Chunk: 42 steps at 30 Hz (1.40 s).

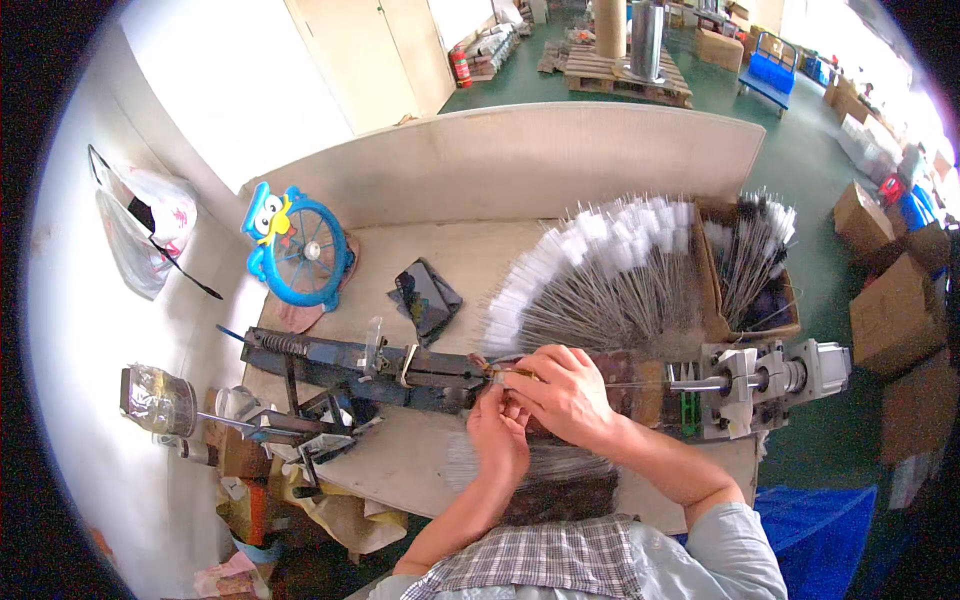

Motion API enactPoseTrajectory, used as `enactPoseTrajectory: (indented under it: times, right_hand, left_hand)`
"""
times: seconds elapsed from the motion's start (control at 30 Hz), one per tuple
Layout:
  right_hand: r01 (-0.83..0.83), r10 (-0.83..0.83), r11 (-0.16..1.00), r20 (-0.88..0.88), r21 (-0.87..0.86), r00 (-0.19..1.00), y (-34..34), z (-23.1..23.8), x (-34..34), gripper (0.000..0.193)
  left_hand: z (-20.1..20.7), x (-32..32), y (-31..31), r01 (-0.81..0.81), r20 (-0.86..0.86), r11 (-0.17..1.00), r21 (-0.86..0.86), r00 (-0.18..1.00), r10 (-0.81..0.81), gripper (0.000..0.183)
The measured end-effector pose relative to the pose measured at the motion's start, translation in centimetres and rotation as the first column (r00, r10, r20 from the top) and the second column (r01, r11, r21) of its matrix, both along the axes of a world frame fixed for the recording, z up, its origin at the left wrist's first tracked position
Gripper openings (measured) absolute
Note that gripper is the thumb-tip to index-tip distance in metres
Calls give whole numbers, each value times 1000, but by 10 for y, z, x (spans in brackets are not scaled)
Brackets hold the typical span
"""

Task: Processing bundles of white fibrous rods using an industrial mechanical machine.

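My left hand is closed, its fingertips pinched together at the right end of a long dark metal rail. My right hand reaches over from the right, its fingers curled in a pinch right beside the left fingertips. What lies between the fingers is too small and covered to make out. From behind the right hand a thin wire runs to the spindle of a motor unit. Behind my hands fans out a big pile of wire-stemmed brushes with white bristles.
A cardboard box holds more brushes. Dark phone-like slabs and a blue cartoon-shaped fan lie farther left. A low panel edges the table's back. Loose pale bristles lie before my lap, over which a checked cloth hangs.
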State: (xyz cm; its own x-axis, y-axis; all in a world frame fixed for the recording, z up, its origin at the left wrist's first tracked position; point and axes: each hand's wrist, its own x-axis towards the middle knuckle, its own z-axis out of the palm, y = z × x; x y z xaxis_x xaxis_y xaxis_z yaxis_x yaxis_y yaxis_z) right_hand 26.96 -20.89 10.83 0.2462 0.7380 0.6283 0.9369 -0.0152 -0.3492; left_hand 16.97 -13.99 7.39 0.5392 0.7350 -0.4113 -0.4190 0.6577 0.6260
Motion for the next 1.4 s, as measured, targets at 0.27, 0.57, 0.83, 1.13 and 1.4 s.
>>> enactPoseTrajectory:
  times: [0.27,0.57,0.83,1.13,1.4]
  right_hand:
    - [28,-28,997,-3,-69,1000,-10,5,4,27]
    - [15,-15,997,8,-78,1000,-5,7,-2,31]
    - [-2,-1,996,-29,-87,1000,-5,10,0,27]
    - [12,-14,999,-54,-47,998,-5,5,0,24]
    - [101,-102,995,-46,-25,994,-2,3,-7,36]
  left_hand:
    - [0,-2,-3,21,62,999,33,998,-23,7]
    - [-2,-1,-3,15,79,998,66,997,-20,9]
    - [-7,0,-1,-1,97,998,-58,995,7,8]
    - [-6,-2,-1,14,141,998,-67,990,-5,7]
    - [-7,-2,-1,45,127,998,39,991,-50,8]
